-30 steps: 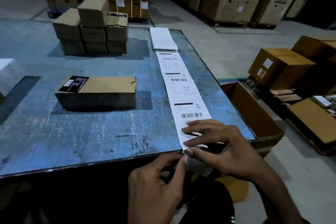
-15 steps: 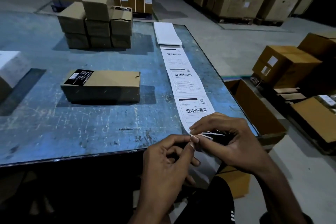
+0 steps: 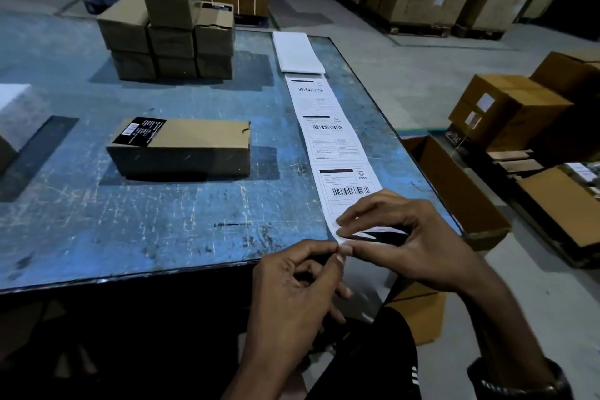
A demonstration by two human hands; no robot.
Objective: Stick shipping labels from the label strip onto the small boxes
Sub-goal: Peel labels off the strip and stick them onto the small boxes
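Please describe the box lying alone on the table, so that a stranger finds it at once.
On the blue table, left of the label strip, lies one long flat brown box. Unlike the stacked boxes behind, it stands alone and bears a black sticker.

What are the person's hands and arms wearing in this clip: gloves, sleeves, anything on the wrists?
Both hands are bare, no gloves: left hand, right hand. No sleeves show on either forearm. The right wrist carries a dark wristband with a ridged, bracelet-like edge. The left wrist shows nothing worn.
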